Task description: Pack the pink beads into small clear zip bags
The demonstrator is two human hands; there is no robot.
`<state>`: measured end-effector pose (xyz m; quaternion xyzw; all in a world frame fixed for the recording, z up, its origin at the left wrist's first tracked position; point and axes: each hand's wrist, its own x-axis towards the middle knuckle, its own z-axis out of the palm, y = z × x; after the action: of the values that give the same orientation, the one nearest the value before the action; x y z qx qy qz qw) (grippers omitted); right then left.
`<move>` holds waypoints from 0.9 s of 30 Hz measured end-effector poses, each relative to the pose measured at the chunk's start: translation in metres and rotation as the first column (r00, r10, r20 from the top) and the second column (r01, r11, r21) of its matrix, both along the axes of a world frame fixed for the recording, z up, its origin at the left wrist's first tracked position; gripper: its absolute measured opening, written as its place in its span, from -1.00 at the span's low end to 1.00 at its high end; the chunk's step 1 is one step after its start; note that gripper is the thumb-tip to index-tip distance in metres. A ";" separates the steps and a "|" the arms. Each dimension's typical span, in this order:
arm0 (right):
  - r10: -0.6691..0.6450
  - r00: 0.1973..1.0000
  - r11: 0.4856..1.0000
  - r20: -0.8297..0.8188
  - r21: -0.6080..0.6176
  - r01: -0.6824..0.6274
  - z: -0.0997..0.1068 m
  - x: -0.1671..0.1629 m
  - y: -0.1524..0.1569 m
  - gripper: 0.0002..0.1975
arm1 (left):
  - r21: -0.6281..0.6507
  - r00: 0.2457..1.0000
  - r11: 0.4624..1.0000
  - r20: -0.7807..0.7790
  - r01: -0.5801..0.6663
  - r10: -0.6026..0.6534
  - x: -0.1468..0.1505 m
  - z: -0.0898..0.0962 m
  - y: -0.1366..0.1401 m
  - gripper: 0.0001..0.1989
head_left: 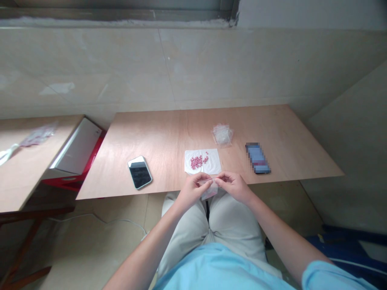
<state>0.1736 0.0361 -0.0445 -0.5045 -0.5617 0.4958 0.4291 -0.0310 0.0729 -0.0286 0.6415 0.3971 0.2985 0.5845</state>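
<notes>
A small clear plastic bag point(209, 192) hangs between my hands at the table's front edge, with something pinkish showing faintly inside. My left hand point(196, 187) pinches its upper edge between thumb and fingers. On the other side of the same edge, my right hand point(233, 185) is closed in a similar pinch. Just beyond my fingers lies a white cloth or tissue point(215, 162), with many small pink beads point(197, 162) clustered on its left and middle part. Farther back rests a loose pile of clear plastic bags point(223, 135).
A phone with a dark screen point(140, 173) lies on the wooden table point(169, 133) to the left. Another phone point(258, 158), its screen blurred out, is at the right. A second table point(18, 177) at far left bears a plastic packet point(39, 135). The wall stands behind.
</notes>
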 end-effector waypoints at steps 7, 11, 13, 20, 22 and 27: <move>-0.009 0.982 0.990 0.189 0.137 -0.018 0.009 -0.005 -0.003 -0.79 | 0.114 0.997 0.993 -0.074 0.001 0.008 0.000 0.003 -0.001 -0.78; 0.003 0.981 0.989 0.195 0.147 -0.033 0.011 -0.005 -0.004 -0.80 | 0.157 0.994 0.988 -0.105 -0.004 0.020 0.001 0.008 -0.002 -0.80; 0.008 0.979 0.987 0.202 0.153 -0.040 0.012 -0.005 -0.004 -0.80 | 0.167 0.993 0.986 -0.114 -0.008 0.027 0.001 0.008 -0.002 -0.80; 0.003 0.977 0.983 0.213 0.180 -0.042 0.010 -0.006 -0.003 -0.86 | 0.174 0.992 0.985 -0.121 -0.007 0.028 0.002 0.008 -0.003 -0.81; -0.001 0.978 0.981 0.210 0.191 -0.040 0.009 -0.006 -0.003 -0.87 | 0.173 0.992 0.985 -0.120 -0.011 0.032 0.002 0.010 -0.003 -0.81; -0.002 0.978 0.978 0.208 0.202 -0.041 0.010 -0.006 -0.003 -0.86 | 0.163 0.991 0.987 -0.127 -0.015 0.036 0.002 0.012 -0.004 -0.82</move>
<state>0.1672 0.0332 -0.0342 -0.5008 -0.6564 0.3842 0.4133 -0.0286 0.0686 -0.0165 0.6995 0.4169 0.2952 0.4997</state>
